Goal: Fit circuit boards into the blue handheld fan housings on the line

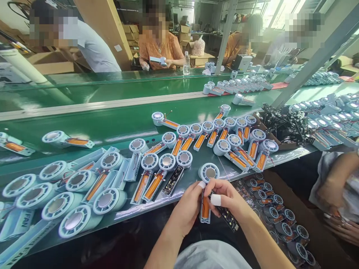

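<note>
Bright windows [269, 10] at upper right, green worktop [112, 108], slanting grey posts [314, 56], cardboard boxes [131, 31] stacked behind

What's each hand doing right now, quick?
Left hand: closed, holding the pale blue handheld fan.
Right hand: closed, holding a black circuit board.

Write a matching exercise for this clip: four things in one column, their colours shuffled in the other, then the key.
Things:
1. Circuit board in the right hand
2. Long insert in the fan unit at the left hand
3. Wrap on the right thumb
4. Upright plastic bottle across the bench

Colours:
A. White
B. Clear
C. Black
D. Orange

Pairs: 1-C, 2-D, 3-A, 4-B
</note>
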The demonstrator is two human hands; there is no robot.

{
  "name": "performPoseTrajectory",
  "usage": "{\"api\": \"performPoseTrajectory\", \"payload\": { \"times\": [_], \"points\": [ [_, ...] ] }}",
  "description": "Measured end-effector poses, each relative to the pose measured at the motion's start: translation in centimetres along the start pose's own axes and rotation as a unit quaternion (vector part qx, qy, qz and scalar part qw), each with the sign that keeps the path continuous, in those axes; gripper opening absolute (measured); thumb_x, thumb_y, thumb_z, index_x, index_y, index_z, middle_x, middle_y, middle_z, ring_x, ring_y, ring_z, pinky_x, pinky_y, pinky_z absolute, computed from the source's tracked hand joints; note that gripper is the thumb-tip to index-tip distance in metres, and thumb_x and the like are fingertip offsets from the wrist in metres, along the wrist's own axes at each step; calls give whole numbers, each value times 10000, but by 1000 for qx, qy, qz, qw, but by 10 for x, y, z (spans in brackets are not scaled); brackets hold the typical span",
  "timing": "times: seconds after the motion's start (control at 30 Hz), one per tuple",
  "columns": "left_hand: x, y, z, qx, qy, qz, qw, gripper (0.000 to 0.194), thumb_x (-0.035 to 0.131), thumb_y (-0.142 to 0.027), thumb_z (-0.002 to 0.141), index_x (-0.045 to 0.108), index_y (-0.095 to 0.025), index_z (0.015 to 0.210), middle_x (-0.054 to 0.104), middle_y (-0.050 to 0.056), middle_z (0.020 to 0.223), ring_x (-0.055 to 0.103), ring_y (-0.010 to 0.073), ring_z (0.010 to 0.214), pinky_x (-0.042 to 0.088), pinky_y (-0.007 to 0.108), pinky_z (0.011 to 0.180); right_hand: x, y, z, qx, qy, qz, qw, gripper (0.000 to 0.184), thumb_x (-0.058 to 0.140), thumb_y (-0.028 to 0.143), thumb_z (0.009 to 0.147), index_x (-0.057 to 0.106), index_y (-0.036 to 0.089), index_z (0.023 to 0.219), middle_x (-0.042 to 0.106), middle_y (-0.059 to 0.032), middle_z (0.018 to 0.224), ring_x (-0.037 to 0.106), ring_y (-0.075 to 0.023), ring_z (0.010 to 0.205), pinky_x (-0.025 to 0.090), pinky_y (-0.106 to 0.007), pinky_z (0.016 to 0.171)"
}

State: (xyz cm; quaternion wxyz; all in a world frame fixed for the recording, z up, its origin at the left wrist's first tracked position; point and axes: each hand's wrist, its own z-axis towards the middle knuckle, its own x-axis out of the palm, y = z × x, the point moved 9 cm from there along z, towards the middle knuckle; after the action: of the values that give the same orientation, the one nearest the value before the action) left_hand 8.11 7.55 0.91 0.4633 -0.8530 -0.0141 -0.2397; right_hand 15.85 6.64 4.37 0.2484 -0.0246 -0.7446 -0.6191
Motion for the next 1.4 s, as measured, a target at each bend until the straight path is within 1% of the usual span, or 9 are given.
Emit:
{"api": "performPoseTrajectory", "payload": {
  "times": [0.27,0.4,0.57,0.67,0.77,0.9,1.07,1.2,1.4],
  "points": [
    [2,4,1,12,-9,-36,999,375,591,-465,864,639,-172,1093,728,86,1001,670,259,987,520,352,867,-45,17,-12,-55,-201,-2,978,237,775,368,765,730,176,896,600,20,621,476,-81,529,409,-172,472],
    [1,-4,-4,106,7,73,992,404,747,-353,769,642,-182,1119,717,73,1087,636,263,1053,463,356,966,-42,15,-16,-46,-199,4,979,288,782,387,763,697,187,952,582,28,653,465,-84,536,416,-185,478],
    [-8,-14,-11,158,-47,166,972,420,555,-472,906,619,-169,1189,699,78,987,618,243,899,469,354,848,-32,23,-25,-52,-195,-126,971,286,760,323,799,607,223,1019,634,17,807,486,-93,594,402,-185,489],
    [-15,-18,-16,160,-87,175,968,408,553,-504,908,643,-178,1137,671,47,824,585,215,746,459,317,724,-31,30,-30,-58,-232,-274,932,267,666,272,863,560,235,1105,669,-4,856,590,-143,733,471,-229,618],
    [-22,-21,-20,169,-122,155,966,380,626,-478,874,658,-200,1130,675,41,803,599,213,751,464,290,695,-27,42,-33,-85,-266,-457,845,200,548,262,929,580,232,1125,719,-57,954,655,-198,848,485,-295,737],
    [-23,-24,-21,169,-122,136,969,353,652,-450,854,665,-205,1108,669,29,786,590,205,730,461,276,673,-10,49,-30,-66,-180,-642,743,265,413,218,979,665,237,1062,759,-75,936,682,-221,803,431,-307,684],
    [-16,-24,-20,151,-74,103,980,196,591,-386,865,634,-205,927,589,-8,737,511,160,686,414,256,645,19,45,-35,-25,26,-685,728,172,574,287,937,700,237,1044,756,-55,855,677,-223,745,364,-291,620],
    [-10,-20,-20,118,-57,92,987,161,573,-357,818,599,-200,843,543,-20,694,459,135,619,376,252,595,35,38,-35,-22,83,-643,761,87,614,212,885,698,209,910,726,-34,750,612,-175,620,314,-282,574],
    [-13,-25,-23,105,-53,59,991,207,609,-383,788,663,-195,859,658,31,815,567,180,725,452,264,639,21,4,-29,72,14,-305,949,453,488,506,973,575,192,658,572,12,514,509,-111,460,349,-224,484]
  ]
}}
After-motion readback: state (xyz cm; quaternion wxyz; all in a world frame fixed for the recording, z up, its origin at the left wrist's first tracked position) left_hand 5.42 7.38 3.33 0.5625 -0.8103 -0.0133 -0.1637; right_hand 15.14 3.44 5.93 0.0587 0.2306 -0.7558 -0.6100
